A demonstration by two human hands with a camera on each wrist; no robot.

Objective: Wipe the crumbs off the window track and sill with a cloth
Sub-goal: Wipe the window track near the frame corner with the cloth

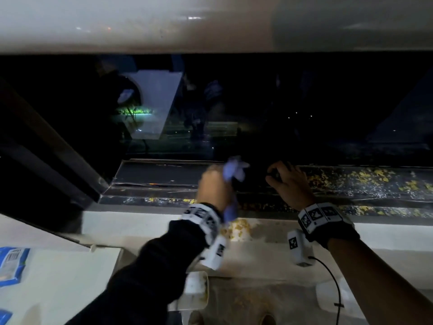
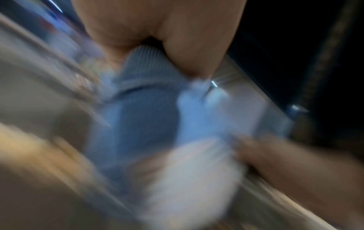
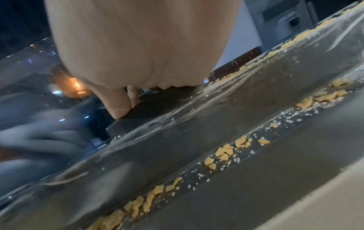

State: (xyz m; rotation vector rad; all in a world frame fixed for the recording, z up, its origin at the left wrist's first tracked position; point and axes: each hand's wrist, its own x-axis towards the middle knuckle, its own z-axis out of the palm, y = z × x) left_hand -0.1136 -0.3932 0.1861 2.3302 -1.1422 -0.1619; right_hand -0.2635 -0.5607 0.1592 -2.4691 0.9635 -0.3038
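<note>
My left hand (image 1: 216,184) grips a bunched pale blue cloth (image 1: 233,171) above the dark window track (image 1: 164,179); the hand is motion-blurred. In the left wrist view the cloth (image 2: 141,124) hangs below my curled fingers (image 2: 187,46). My right hand (image 1: 281,178) rests on the track to the right, fingertips (image 3: 120,109) pressing on a dark block (image 3: 149,109). Yellow crumbs (image 1: 365,178) litter the track to the right and lie along its front channel (image 3: 226,152). A pile of crumbs (image 1: 239,228) sits on the white sill (image 1: 386,233).
Dark window glass (image 1: 281,113) rises behind the track, with a sliding frame (image 1: 46,148) at the left. A blue packet (image 1: 11,263) lies on a white surface at lower left. Below the sill stands a white container (image 1: 196,289).
</note>
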